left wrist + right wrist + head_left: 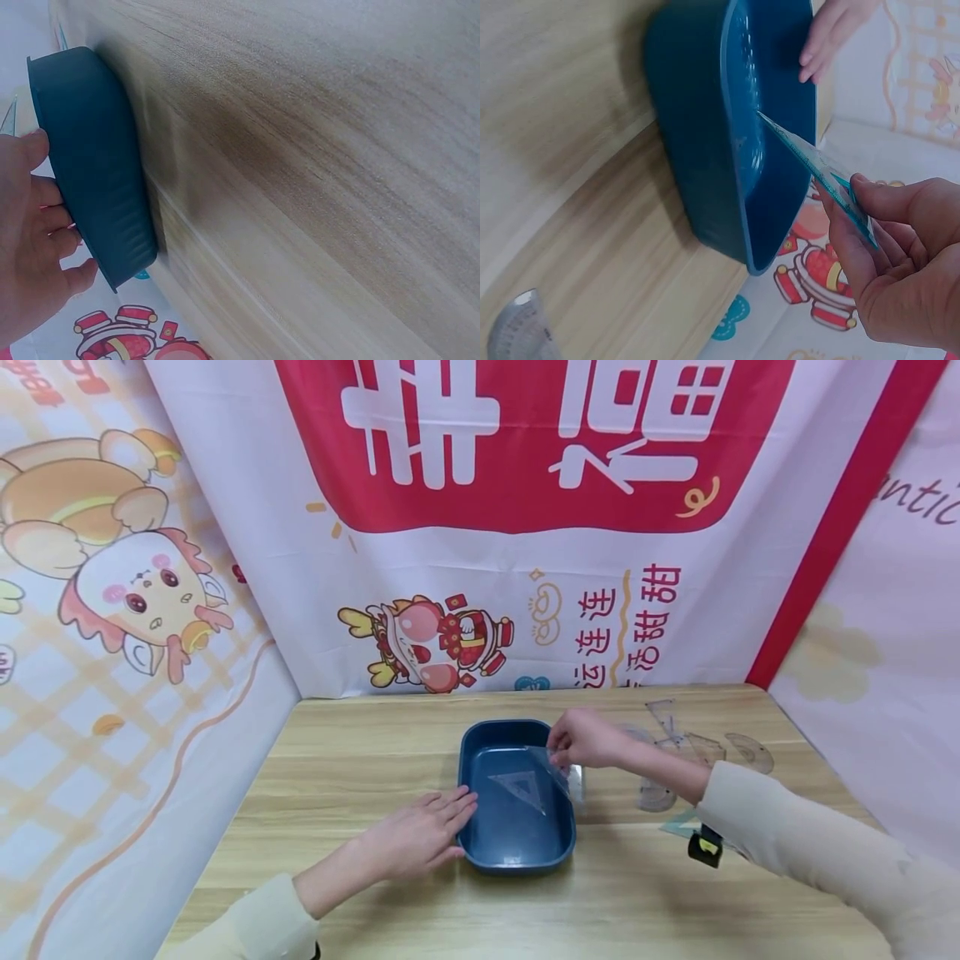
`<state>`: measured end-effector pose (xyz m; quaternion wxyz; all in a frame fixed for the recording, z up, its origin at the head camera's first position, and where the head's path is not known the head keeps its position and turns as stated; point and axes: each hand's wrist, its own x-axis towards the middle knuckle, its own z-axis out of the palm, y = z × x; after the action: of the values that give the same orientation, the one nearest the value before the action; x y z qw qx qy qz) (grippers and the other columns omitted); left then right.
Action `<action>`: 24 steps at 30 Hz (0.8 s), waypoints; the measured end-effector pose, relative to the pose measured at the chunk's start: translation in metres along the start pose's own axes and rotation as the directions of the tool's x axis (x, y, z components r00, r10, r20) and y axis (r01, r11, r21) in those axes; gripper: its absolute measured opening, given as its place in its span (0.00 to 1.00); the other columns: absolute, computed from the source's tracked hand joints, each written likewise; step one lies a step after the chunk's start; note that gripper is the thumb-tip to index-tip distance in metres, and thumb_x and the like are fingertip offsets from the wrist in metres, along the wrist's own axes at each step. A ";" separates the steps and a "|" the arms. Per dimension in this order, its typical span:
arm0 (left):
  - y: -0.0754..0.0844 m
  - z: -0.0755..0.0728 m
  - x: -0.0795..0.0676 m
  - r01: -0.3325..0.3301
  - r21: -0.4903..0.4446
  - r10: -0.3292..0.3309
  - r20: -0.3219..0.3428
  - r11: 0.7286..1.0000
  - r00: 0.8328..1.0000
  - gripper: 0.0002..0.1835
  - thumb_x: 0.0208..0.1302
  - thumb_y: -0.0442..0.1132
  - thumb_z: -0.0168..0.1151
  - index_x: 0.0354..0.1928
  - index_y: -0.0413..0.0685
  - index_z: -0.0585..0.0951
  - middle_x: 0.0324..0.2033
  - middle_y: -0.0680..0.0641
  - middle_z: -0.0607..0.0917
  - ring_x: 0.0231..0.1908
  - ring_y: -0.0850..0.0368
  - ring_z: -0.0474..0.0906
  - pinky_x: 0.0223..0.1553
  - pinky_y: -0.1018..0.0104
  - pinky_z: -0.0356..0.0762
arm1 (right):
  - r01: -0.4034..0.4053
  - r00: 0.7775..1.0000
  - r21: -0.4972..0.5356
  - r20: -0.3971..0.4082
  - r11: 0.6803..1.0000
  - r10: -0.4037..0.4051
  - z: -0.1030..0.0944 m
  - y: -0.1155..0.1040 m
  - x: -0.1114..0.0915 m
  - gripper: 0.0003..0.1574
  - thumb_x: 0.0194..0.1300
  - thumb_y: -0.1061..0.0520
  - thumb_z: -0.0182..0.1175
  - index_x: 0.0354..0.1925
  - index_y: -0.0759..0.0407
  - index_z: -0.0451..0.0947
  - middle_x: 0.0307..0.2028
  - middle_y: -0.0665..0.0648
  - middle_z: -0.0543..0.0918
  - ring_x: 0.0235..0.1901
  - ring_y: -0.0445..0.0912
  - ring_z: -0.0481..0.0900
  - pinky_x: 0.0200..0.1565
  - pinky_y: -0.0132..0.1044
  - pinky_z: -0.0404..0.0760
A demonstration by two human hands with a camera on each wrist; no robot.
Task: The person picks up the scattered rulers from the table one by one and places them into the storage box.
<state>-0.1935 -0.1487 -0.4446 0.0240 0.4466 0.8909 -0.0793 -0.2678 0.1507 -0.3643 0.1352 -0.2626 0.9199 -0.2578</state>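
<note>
Head view, far left: I see a cloth wall hanging (150, 593) with a cartoon creature on it, and beside it a pale wood-grain tabletop (360, 743). A person's left hand (412, 839) comes in from that side, its fingers laid fairly straight across the near-left rim of a deep blue plastic tray (517, 867); the hand rests on the edge, with the grip closed round nothing that I can make out. Inside the tray, a clear triangular set square (531, 787) lies flat on the bottom.

Above the tray's right rim is the right hand (592, 739), its grip narrow, thumb and fingers pinching another transparent set square (817, 165). From the right wrist that piece shows teal edges, tilted, with one corner pointing in over the tray.

Farther right, a loose group of clear drawing pieces lies on the tabletop: a slim triangle (663, 718) toward the back, a half-round protractor (656, 796) nearer the tray, and another protractor (750, 752) rightmost. Closer to me, a green-tinted set square (678, 825) sits partly hidden by the right sleeve (795, 835).
</note>
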 end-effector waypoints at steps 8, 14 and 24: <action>0.000 0.004 0.000 -0.010 0.019 0.010 -0.015 1.000 1.000 0.34 0.70 0.59 0.39 0.69 0.44 0.60 0.69 0.46 0.61 0.70 0.50 0.52 0.66 0.51 0.60 | 0.027 0.999 -0.032 0.024 0.999 -0.027 0.004 -0.018 0.012 0.02 0.56 0.61 0.66 0.32 0.56 0.84 0.23 0.47 0.83 0.23 0.38 0.81 0.30 0.30 0.81; -0.001 0.004 -0.001 -0.015 0.011 0.015 -0.023 1.000 1.000 0.34 0.70 0.60 0.39 0.69 0.44 0.60 0.69 0.46 0.61 0.70 0.50 0.53 0.65 0.50 0.62 | 0.056 0.997 -0.056 0.050 0.997 -0.053 0.005 -0.026 0.020 0.02 0.56 0.60 0.66 0.30 0.58 0.83 0.22 0.48 0.83 0.22 0.39 0.80 0.29 0.29 0.81; -0.002 0.003 0.000 -0.025 0.049 0.027 -0.041 0.998 0.999 0.34 0.70 0.59 0.40 0.69 0.43 0.61 0.69 0.45 0.62 0.70 0.49 0.54 0.65 0.51 0.62 | 0.047 0.995 -0.104 0.091 0.993 -0.037 0.009 -0.033 0.033 0.05 0.58 0.65 0.62 0.27 0.59 0.83 0.20 0.49 0.82 0.21 0.40 0.79 0.26 0.30 0.80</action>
<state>-0.1953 -0.1503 -0.4469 -0.0043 0.4602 0.8831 -0.0912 -0.2779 0.1043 -0.3573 0.1564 -0.2999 0.9197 -0.1994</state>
